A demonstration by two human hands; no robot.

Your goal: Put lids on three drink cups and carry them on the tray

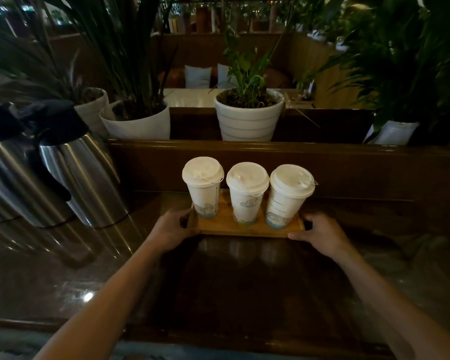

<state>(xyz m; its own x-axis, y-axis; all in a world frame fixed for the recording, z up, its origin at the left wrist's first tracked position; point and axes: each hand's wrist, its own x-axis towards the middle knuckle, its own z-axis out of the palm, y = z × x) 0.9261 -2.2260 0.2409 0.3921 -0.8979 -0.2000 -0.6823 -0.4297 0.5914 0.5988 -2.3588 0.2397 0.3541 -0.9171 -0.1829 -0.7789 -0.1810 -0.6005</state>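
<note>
Three tall white lidded paper cups (247,193) upright in a row on a small wooden tray (244,229), gripped endwise by left hand (170,229) and right hand (320,233).

steel flasks (70,178) crowd left, ledge (348,157) behind — right clear

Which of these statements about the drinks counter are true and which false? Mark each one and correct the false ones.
1. All three cups have lids. True.
2. The left hand and right hand grip opposite ends of the wooden tray. True.
3. The cups stand in a stack. False: they stand side by side in a row.
4. The steel flasks are to the person's right. False: they are to the left.
</note>
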